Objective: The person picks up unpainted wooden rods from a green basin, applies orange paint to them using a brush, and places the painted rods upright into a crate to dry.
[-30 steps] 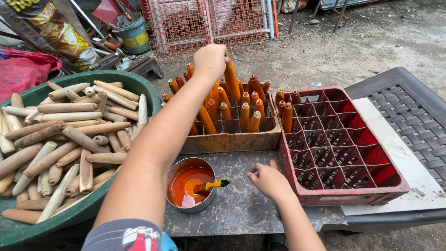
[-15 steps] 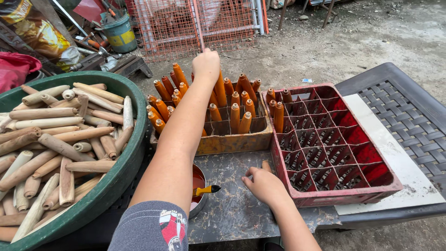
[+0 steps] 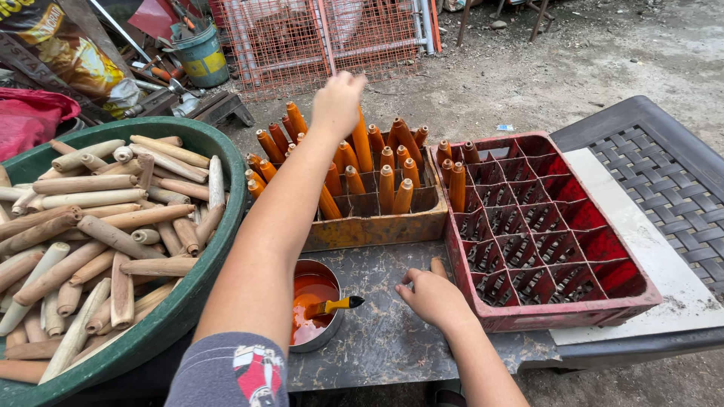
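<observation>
My left hand (image 3: 337, 102) reaches far forward over a wooden crate (image 3: 377, 226) full of upright orange-painted sticks. Its fingers are closed on the top of one tall orange stick (image 3: 363, 149) in the back rows. My right hand (image 3: 432, 298) rests on the grey table top (image 3: 377, 339) beside the red crate. Its fingers curl around a short bare wooden stick (image 3: 438, 266), whose end shows past the knuckles. A metal bowl of orange paint (image 3: 313, 295) with a yellow-handled brush (image 3: 337, 305) sits between my arms.
A big green tub (image 3: 215, 249) of unpainted wooden sticks stands on the left. A red plastic divided crate (image 3: 543, 234) holds a few orange sticks in its far left cells. Behind are wire racks, a bucket and dirt ground; a grey woven panel lies on the right.
My left hand stays on the orange stick at the back of the wooden crate, barely shifting. My right hand has slid slightly along the table. The view has drifted a little.
</observation>
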